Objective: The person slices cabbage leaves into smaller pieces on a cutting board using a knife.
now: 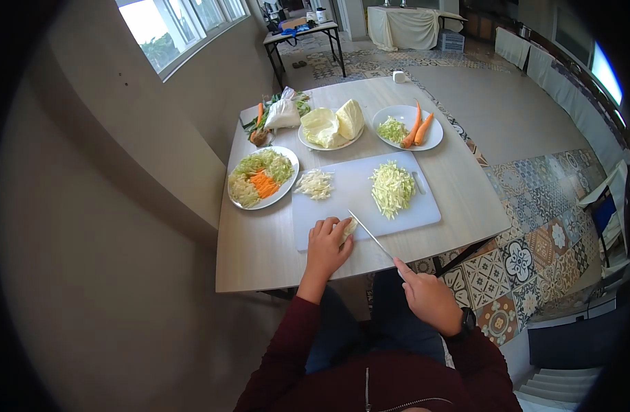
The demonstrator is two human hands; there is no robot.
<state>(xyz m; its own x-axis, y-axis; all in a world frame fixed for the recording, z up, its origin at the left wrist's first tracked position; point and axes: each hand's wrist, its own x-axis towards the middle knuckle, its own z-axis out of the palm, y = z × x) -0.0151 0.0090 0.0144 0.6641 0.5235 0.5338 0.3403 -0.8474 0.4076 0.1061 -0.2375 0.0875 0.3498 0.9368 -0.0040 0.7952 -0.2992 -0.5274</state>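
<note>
My left hand (328, 242) presses a small pale piece of cabbage (350, 230) onto the front of the white cutting board (356, 185). In my right hand (426, 294) is the handle of a knife (371, 233), its blade slanting up and left, with the tip beside the cabbage piece. Farther back on the board lie a pile of shredded green cabbage (393, 189) on the right and a smaller pile of whitish shreds (315, 184) at the left edge.
An oval plate of shredded vegetables (262, 177) stands left of the board. Behind it are a bag with vegetables (282, 114), a plate of cabbage chunks (332, 126) and a plate with carrots (418, 129). A small white object (398, 77) sits at the table's far edge.
</note>
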